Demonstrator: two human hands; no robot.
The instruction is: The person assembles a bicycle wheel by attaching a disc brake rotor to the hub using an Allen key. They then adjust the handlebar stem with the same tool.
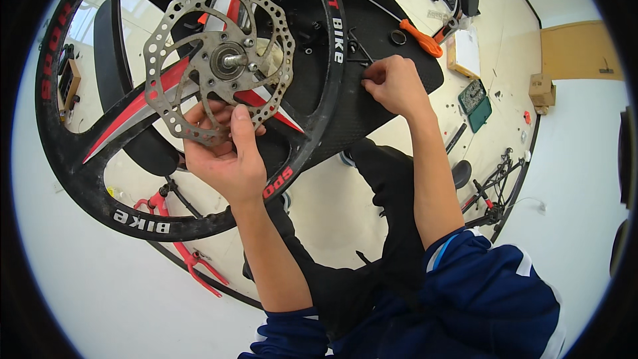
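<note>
A black wheel with red and silver spokes (325,96) lies tilted in front of me. Its steel brake disc (209,73), full of holes, sits around the hub axle (234,61). My left hand (226,166) grips the lower edge of the disc, thumb on the near face and fingers curled behind and through the openings. To the right of the rim, my right hand (397,86) hovers low over the black padded surface (372,20), thumb and forefinger pinched together. Whatever is between those fingertips cannot be made out. Black hex keys (357,45) lie just beyond it.
An orange-handled screwdriver (420,37) and a dark metal ring (397,37) rest on the black surface. Around it on the floor are a white box (463,53), a green case (478,114), a cardboard box (541,91), a red bicycle frame (159,205) and a dark bicycle frame (493,206).
</note>
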